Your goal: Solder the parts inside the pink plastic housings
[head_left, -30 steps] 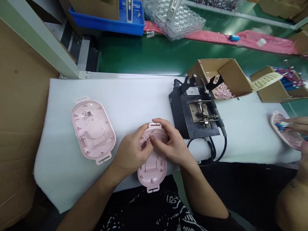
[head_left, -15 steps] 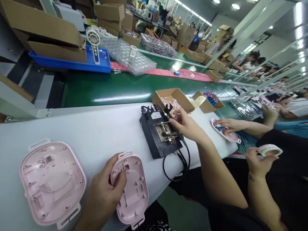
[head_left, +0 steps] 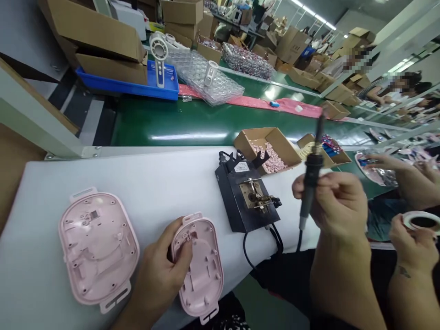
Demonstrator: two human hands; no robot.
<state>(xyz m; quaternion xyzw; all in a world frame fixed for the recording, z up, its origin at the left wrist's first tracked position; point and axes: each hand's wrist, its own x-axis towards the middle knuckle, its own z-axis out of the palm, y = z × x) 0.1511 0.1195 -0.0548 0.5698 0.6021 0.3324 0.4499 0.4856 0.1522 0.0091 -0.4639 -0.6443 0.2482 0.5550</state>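
My left hand [head_left: 165, 261] grips a small pink plastic shell [head_left: 203, 275] at its upper left rim, with the thumb pressed inside near the top. The shell's hollow, ribbed side faces up. In my right hand [head_left: 335, 201] is a soldering iron [head_left: 312, 178], held upright with its tip pointing up and its cord hanging below. A larger pink shell [head_left: 99, 247] lies on the white table at the left. Between my hands stands the black soldering station [head_left: 247, 197], with a metal mechanism on top.
Behind the station, a cardboard box [head_left: 292, 156] holds small pink parts. Another box [head_left: 342, 158] has coloured wires. At the right, a co-worker's hand [head_left: 410, 243] holds a tape roll [head_left: 421, 221]. A green conveyor [head_left: 206, 121] runs behind the white table [head_left: 165, 176].
My right hand has lifted the soldering iron off the station and swung it right, tip up. The left hand keeps its grip on the small shell. The view has shifted slightly.
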